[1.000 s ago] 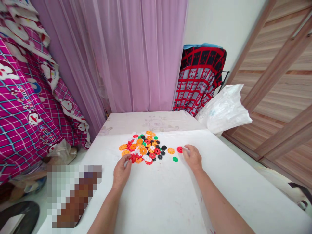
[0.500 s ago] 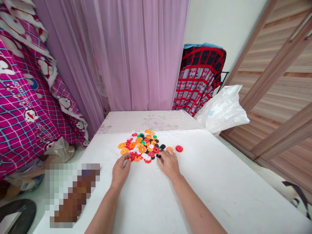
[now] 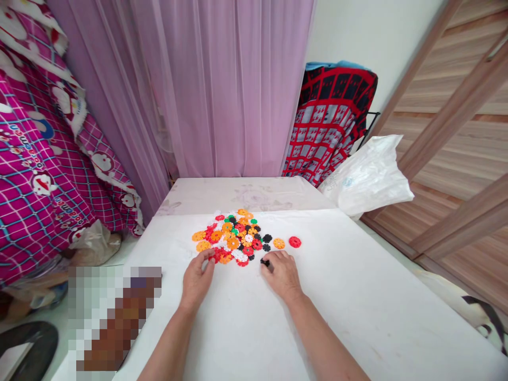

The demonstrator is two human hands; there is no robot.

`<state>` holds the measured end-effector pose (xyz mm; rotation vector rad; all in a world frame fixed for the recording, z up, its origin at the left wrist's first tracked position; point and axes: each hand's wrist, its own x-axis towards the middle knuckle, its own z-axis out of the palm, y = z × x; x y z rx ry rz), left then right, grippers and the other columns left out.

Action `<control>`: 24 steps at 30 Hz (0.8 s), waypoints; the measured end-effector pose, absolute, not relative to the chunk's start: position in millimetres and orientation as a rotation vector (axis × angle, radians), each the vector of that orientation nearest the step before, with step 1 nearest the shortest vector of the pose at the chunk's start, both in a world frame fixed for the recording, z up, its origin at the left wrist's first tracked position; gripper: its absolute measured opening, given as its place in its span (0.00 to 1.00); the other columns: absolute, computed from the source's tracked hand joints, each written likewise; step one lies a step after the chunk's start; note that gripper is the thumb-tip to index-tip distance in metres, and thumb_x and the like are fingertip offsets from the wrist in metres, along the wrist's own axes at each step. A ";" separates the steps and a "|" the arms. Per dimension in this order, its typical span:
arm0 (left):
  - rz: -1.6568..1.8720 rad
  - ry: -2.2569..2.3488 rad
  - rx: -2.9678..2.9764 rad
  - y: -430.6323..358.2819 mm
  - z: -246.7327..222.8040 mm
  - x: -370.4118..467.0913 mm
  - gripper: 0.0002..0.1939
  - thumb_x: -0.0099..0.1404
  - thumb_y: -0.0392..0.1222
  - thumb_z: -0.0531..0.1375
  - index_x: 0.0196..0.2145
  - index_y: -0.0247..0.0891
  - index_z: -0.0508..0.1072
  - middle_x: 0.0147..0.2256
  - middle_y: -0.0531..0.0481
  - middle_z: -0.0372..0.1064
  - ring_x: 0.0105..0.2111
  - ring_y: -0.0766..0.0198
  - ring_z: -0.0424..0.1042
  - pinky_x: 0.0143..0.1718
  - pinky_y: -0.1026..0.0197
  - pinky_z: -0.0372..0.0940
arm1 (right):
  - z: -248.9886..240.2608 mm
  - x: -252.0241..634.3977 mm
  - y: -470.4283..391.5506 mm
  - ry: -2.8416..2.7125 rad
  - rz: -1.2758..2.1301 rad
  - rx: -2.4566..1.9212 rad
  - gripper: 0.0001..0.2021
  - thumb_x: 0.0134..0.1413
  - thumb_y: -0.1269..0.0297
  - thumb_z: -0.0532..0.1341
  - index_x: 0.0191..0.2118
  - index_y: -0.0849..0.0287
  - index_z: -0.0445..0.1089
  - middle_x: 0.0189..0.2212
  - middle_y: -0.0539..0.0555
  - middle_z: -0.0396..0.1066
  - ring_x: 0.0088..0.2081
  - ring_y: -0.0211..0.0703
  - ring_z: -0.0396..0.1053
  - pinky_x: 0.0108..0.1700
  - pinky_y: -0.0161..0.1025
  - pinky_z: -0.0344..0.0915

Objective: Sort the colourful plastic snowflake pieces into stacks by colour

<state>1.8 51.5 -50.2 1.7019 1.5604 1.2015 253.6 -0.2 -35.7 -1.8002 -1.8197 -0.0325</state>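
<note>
A heap of plastic snowflake discs (image 3: 232, 242) in orange, red, white, black and green lies on the white-covered table (image 3: 246, 328). My right hand (image 3: 282, 272) pinches a black snowflake disc (image 3: 264, 262) between thumb and fingers, just right of the heap's near edge. At the heap's left front edge is my left hand (image 3: 197, 278), its thumb and fingers curved with a gap between them. Its fingertips are beside red discs (image 3: 216, 255); I see nothing held there. Beyond my right hand lie an orange disc (image 3: 279, 243), a red disc (image 3: 295, 242) and loose black discs (image 3: 267, 243).
A flowered cloth (image 3: 254, 194) covers the far end of the table. A white plastic bag (image 3: 371, 174) stands past the right edge, before a wooden wardrobe (image 3: 448, 143). Purple curtains (image 3: 230, 90) hang behind. A blurred-out brown object (image 3: 119, 323) is at the near left.
My right hand has drawn slightly right and nearer with the black disc, away from the heap. More of the orange disc beyond it shows. My left hand has barely moved.
</note>
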 end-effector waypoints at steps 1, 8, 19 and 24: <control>1.202 1.560 1.704 51.1 -49.6 2.1 0.17 0.60 0.49 0.55 0.43 0.42 0.75 0.43 0.47 0.77 0.45 0.57 0.74 0.49 0.53 0.67 | -35.9 253.9 -0.1 -1.793 -0.047 -1.822 0.04 0.51 0.68 0.60 0.33 0.55 0.73 0.35 0.51 0.74 0.41 0.45 0.64 0.43 0.40 0.52; 1.209 1.557 1.698 49.3 -45.8 3.5 0.17 0.59 0.49 0.55 0.43 0.42 0.75 0.43 0.47 0.77 0.45 0.57 0.74 0.45 0.54 0.69 | -31.6 277.5 3.0 -1.636 -0.135 -1.855 0.07 0.54 0.67 0.57 0.33 0.55 0.73 0.39 0.52 0.74 0.43 0.45 0.65 0.43 0.40 0.54; 1.209 1.554 1.699 50.1 -44.0 3.5 0.17 0.59 0.49 0.55 0.42 0.42 0.74 0.43 0.46 0.77 0.45 0.57 0.74 0.47 0.52 0.68 | -14.4 272.5 35.4 -1.804 -0.042 -2.097 0.07 0.52 0.61 0.61 0.35 0.55 0.75 0.34 0.53 0.76 0.44 0.48 0.65 0.45 0.42 0.51; 1.219 1.563 1.719 50.4 -42.7 4.4 0.16 0.59 0.49 0.55 0.41 0.43 0.75 0.42 0.47 0.77 0.43 0.57 0.75 0.50 0.51 0.66 | -6.9 259.5 41.6 -1.818 -0.022 -2.201 0.07 0.51 0.63 0.62 0.36 0.56 0.74 0.33 0.56 0.76 0.42 0.49 0.66 0.42 0.42 0.50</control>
